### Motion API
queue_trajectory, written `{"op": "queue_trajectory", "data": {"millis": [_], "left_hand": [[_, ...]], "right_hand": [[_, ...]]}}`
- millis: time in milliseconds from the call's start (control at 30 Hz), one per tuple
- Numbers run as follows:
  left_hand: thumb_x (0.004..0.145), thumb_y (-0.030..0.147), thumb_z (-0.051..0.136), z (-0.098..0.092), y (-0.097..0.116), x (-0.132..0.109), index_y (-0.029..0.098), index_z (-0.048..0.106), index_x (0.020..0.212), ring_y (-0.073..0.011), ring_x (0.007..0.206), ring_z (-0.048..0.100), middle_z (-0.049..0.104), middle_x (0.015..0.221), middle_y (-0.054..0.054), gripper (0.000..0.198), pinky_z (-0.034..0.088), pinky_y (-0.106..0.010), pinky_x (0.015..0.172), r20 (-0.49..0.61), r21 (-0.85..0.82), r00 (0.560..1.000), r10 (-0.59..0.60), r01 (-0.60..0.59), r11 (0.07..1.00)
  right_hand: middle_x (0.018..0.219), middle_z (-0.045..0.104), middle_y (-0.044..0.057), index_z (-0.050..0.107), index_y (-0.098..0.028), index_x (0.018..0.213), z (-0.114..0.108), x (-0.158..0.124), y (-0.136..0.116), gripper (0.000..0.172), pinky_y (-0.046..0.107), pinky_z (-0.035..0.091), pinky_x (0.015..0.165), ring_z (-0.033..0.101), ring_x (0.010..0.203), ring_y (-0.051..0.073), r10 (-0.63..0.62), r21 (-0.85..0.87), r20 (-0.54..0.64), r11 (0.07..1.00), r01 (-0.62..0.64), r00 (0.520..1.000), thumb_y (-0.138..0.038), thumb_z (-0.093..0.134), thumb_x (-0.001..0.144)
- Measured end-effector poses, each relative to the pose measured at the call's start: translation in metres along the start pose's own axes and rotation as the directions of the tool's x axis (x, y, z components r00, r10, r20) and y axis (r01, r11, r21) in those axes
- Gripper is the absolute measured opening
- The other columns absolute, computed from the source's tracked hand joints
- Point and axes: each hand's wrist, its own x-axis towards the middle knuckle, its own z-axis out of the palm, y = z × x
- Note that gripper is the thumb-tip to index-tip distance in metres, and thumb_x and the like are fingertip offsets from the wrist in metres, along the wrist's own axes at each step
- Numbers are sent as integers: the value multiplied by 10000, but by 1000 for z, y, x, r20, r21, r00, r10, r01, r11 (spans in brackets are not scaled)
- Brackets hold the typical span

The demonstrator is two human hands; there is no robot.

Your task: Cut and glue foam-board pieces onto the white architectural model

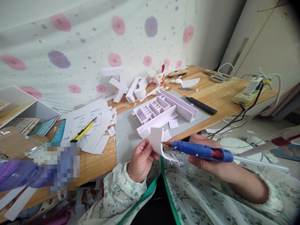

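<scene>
My left hand [140,159] is closed in a pinch on a curved white foam strip [156,140], held just off the desk's front edge above my lap. My right hand [206,161] grips a blue hot glue gun [201,151], its metal nozzle touching the strip's inner side. Beyond the hands, a white foam-board model [161,111] with several small compartments lies on a grey cutting mat [127,131].
White foam letters [122,82] lean on the flowered cloth at the back. Cut white sheets and a yellow utility knife [83,131] lie left of the mat. A black knife [200,105], scissors [217,76], a paper cup [158,78] and a power strip [245,95] with cables are to the right.
</scene>
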Motion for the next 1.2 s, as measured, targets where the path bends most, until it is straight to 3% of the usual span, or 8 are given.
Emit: {"op": "queue_trajectory", "data": {"millis": [667, 1200], "left_hand": [[718, 372, 771, -1, 1, 2, 160, 605, 806, -95, 540, 556, 623, 610, 11, 284, 430, -200, 540, -19, -35, 1000, 10, -10, 999], [704, 369, 779, 0, 3, 3, 157, 599, 781, -81, 521, 543, 624, 662, 13, 289, 424, -190, 515, -32, -47, 998, 46, -48, 998]], "right_hand": [[649, 445, -24, 448, -195, 658, 3, 0, -3, 270, 253, 341, 528, 421, 565, 108, -77, 26, -21, 997, 78, 997, -328, 594, 843], [667, 448, -26, 457, -185, 634, 5, -2, 1, 303, 239, 351, 523, 442, 577, 99, -39, 45, 22, 998, 38, 999, -345, 626, 830]]}}
